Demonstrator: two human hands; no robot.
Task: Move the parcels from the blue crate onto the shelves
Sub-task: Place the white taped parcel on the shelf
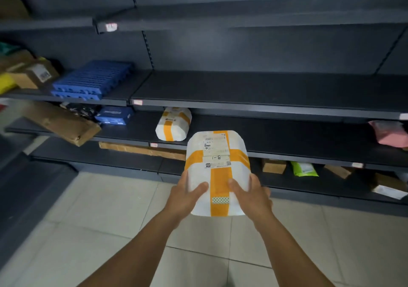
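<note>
I hold the white parcel (217,172) clasped between my left hand (187,195) and right hand (251,193), above the floor before the shelves (276,88), so next I judge it needs setting on a bare shelf.

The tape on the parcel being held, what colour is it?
Orange, crossing the white parcel held in both hands, seen in the head view.

Ahead of you the middle shelf (265,88) lies bare from its centre to the right; only the blue trays (92,80) and boxes (33,75) crowd its left end. On the shelf below (287,136), a taped parcel (173,124) and a pink bag (390,133) bound an open stretch.
</note>
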